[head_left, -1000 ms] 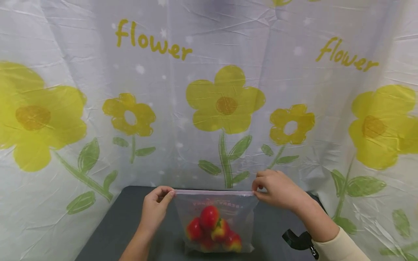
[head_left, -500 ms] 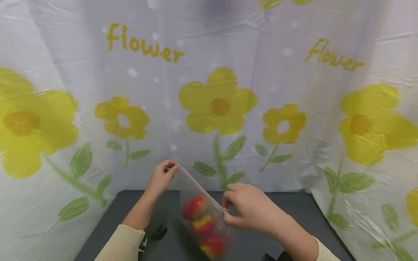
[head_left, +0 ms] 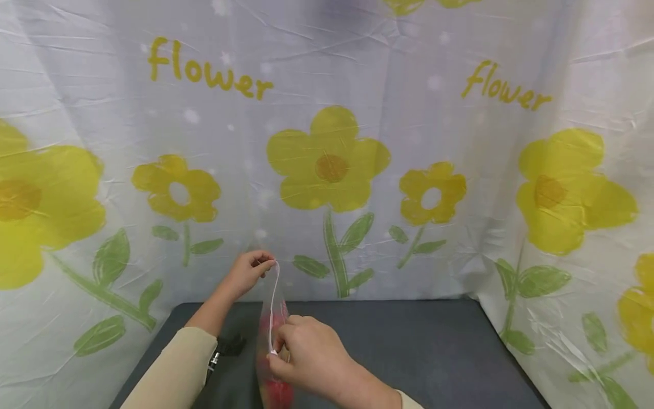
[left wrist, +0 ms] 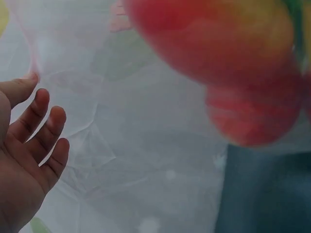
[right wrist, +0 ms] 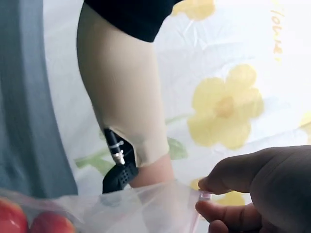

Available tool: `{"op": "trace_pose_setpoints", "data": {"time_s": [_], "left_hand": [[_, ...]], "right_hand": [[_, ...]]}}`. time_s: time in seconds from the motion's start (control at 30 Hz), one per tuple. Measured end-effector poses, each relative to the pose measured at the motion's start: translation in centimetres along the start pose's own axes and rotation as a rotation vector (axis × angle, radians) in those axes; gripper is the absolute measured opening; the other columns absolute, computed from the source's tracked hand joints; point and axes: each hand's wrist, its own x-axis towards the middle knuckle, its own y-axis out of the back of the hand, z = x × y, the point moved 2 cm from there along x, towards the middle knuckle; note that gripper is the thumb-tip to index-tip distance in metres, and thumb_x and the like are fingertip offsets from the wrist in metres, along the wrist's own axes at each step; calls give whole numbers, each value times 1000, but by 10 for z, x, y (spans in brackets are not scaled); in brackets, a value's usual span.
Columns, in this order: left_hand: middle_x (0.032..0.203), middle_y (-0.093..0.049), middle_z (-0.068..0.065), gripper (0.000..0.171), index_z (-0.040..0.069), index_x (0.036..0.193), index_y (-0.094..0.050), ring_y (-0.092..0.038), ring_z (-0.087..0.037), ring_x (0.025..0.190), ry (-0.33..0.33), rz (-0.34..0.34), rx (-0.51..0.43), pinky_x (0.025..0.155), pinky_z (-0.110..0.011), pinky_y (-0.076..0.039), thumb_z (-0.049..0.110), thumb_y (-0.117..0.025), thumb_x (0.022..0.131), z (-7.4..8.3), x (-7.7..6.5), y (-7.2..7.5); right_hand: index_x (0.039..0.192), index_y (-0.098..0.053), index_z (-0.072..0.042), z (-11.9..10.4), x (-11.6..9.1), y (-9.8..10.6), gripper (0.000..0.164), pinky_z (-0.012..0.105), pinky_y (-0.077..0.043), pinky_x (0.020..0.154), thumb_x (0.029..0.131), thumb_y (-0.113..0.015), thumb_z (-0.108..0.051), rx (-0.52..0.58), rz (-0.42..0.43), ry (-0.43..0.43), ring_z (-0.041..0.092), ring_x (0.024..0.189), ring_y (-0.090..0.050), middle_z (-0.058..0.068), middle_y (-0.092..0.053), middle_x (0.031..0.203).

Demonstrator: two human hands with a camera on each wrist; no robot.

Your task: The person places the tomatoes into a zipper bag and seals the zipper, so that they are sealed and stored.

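Observation:
A translucent zip bag hangs almost edge-on to the head view, its pale zip strip running from one hand to the other. Inside it are several red-and-yellow fruits, seen blurred through the plastic; their kind is unclear. My left hand pinches the far top corner between thumb and forefinger, the other fingers spread loosely in the left wrist view. Nearer to me, my right hand pinches a small clear piece at the near end of the zip strip with thumb and forefinger, and it hides part of the bag.
A dark grey table lies beneath the bag. Behind it hangs a white curtain printed with yellow flowers. A black wrist device sits at the left sleeve cuff.
The bag has swung from facing the head view to nearly edge-on. My right hand has moved left and nearer to me; my left hand has risen. Both keep their pinch.

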Motion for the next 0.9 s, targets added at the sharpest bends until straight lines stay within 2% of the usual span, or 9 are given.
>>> {"op": "trace_pose_setpoints", "data": {"time_s": [0.17,0.33,0.47,0.6,0.77,0.9], "left_hand": [[110,-65,-24,32,1,127,-68,-61,-26,83,19,15,-43,67,-38,-48,22,-59,105,-5,-4,-3],[104,-67,-18,36,3,139,-61,-62,-26,80,30,11,-41,58,-34,-43,18,-55,107,-6,-8,-5],[98,-66,-9,36,6,139,-63,-62,-29,81,71,-7,-52,54,-32,-41,19,-54,107,-9,-14,-6],[96,-64,-7,36,7,139,-63,-61,-27,81,122,-59,-47,53,-33,-40,20,-54,107,-15,-22,-5],[96,-63,-6,34,4,137,-63,-61,-28,83,140,-115,-36,58,-34,-43,17,-53,107,-24,-33,-6],[95,-62,-6,29,4,128,-68,-61,-32,85,142,-118,-51,61,-35,-45,16,-53,107,-28,-38,-8]], "right_hand": [[76,-64,-25,0,-8,-4,17,18,-40,55,89,-75,-28,73,-9,-75,-3,66,-43,-18,-47,76],[78,-61,-26,17,-29,1,15,23,-43,60,88,-73,-29,203,-24,-201,0,66,-46,-16,-47,79],[80,-62,-25,40,-51,3,12,28,-40,60,87,-71,-27,271,5,-312,6,65,-46,-11,-50,78],[81,-63,-23,60,-73,-1,8,30,-40,59,86,-68,-24,333,28,-394,8,64,-47,-9,-53,77],[80,-63,-20,89,-104,-17,6,30,-39,55,85,-66,-22,411,19,-501,10,59,-47,-7,-55,70],[79,-64,-17,123,-133,-32,10,32,-39,54,86,-67,-23,422,10,-604,13,56,-46,-5,-54,66]]}}
